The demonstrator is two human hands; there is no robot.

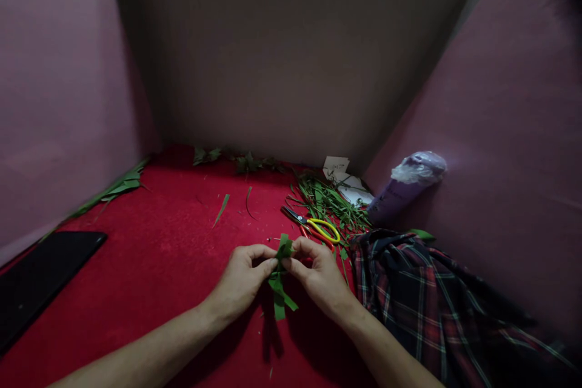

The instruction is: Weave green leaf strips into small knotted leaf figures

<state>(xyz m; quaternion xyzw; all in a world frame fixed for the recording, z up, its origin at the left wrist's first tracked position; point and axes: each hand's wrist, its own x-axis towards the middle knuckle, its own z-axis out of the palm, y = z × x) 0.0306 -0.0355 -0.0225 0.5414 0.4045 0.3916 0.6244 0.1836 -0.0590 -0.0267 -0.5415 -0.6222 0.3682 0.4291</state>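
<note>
Between my two hands is a small bundle of folded green leaf strips [279, 297], held just above the red cloth. My left hand [240, 276] pinches it from the left with thumb and forefinger. From the right, my right hand [321, 276] pinches the same piece the same way. Strip ends stick out above and below the fingertips; the part between the fingers is hidden. Just beyond my right hand lie scissors [322, 230] with yellow and red handles, their dark blades pointing to the far left.
Cut green leaf strips [331, 200] are heaped beyond the scissors, beside white papers [352, 189]. A purple cylinder [391, 197] topped with clear plastic leans at right, behind plaid cloth [418, 291]. A black flat slab [50, 282] lies left. More leaves [125, 185] line the left wall.
</note>
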